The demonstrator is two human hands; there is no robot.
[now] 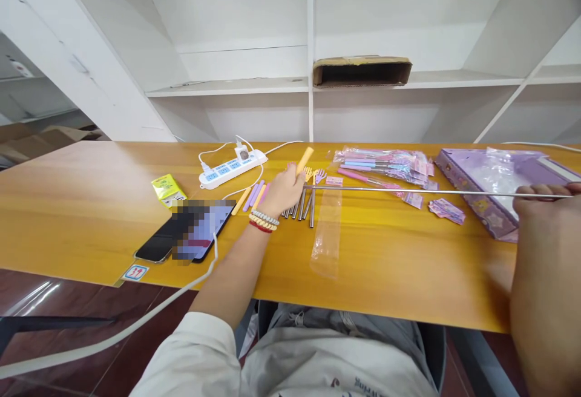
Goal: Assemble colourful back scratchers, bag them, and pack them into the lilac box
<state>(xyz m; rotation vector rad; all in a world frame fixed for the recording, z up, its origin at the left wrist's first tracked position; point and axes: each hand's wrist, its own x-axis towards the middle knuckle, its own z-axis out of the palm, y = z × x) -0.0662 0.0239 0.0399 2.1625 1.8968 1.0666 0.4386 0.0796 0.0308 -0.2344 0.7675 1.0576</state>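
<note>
My left hand (284,190) grips the yellow-handled end (305,158) of a telescopic metal rod (431,192). The thin rod stretches out to the right above the table. My right hand (542,198) pinches its far tip near the purple box (467,182). Beaded bracelets circle my left wrist. Under my left hand lie several collapsed metal rods (303,206) with small claw-shaped heads (315,175), and several pastel handles (252,196). An empty clear sleeve (327,233) lies on the wooden table (91,215).
Packaged pastel rods (385,164) lie at the back right. Loose purple cards (447,210) sit near the box. A white power strip (231,169), a yellow packet (167,189) and two phones (184,233) with a white cable (136,321) are at left. White shelves hold a cardboard box (362,71).
</note>
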